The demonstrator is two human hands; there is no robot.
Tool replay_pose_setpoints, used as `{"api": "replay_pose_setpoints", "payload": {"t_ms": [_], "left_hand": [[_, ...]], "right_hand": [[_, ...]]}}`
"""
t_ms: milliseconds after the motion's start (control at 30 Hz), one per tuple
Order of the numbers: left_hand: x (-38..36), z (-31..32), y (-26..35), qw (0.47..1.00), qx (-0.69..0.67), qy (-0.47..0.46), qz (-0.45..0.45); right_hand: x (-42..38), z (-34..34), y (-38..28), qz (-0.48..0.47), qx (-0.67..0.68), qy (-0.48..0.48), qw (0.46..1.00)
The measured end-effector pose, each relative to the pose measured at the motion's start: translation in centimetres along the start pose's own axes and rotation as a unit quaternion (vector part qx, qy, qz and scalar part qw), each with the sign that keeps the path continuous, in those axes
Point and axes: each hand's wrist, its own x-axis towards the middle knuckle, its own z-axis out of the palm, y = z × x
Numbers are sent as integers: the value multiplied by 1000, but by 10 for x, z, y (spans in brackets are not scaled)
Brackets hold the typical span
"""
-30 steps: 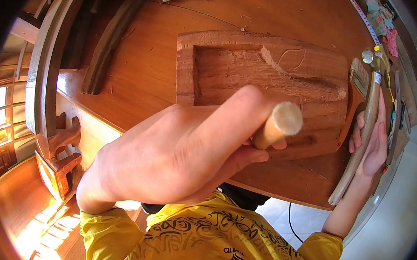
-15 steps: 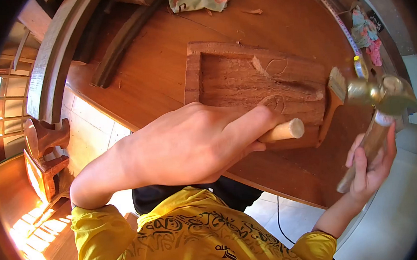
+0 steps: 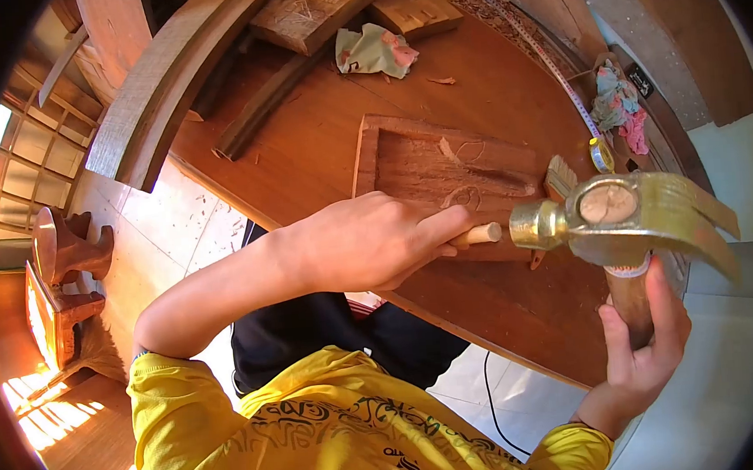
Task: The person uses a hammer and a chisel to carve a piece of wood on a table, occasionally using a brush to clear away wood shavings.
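Note:
My left hand is shut on a chisel with a pale wooden handle; the blade is hidden behind my fingers. The chisel rests on the near edge of a carved wooden panel with a recessed middle and pencilled lines. My right hand grips the handle of a brass-coloured claw hammer. The hammer is raised to the right, its striking face close to the end of the chisel handle.
The panel lies on a brown wooden table. A paintbrush and a tape measure lie to its right, a crumpled cloth behind it, rags at far right. Curved wooden beams lie at the left. A cable runs over the floor.
My right hand picked the hammer up from the table's right side and swung it up and left toward the chisel's end. My left hand stays on the chisel; the view drew back.

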Motion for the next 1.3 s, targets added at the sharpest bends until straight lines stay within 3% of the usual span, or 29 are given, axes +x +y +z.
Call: {"api": "replay_pose_setpoints", "payload": {"t_ms": [33,167,233,333,367,467,600,767,967,1167,1300], "left_hand": [[0,1,1,1000,-4,11,21],[-3,-2,4,995,25,16,96],[-7,-3,7,990,58,1,127],[-17,11,0,972,113,47,200],[-23,8,-7,984,14,32,174],[-18,13,-6,957,-233,171,5],[-3,-3,3,959,-243,128,-75],[5,-5,-2,975,-200,68,-66],[8,-4,-5,974,-206,49,-82],[8,-1,-5,979,-180,33,-88],[7,-2,-3,986,-143,9,-80]], "right_hand": [[-3,2,-2,37,13,20,999],[5,11,9,-50,53,-32,997],[-4,19,17,9,97,-17,995],[-17,28,31,102,146,-11,984],[-22,36,39,134,165,-1,977],[-19,51,49,208,200,8,957],[-18,54,62,194,205,-12,959],[-20,49,70,161,165,-28,973],[-23,48,66,168,217,11,962],[-22,39,61,116,135,38,983],[-25,32,49,158,120,81,977]]}}
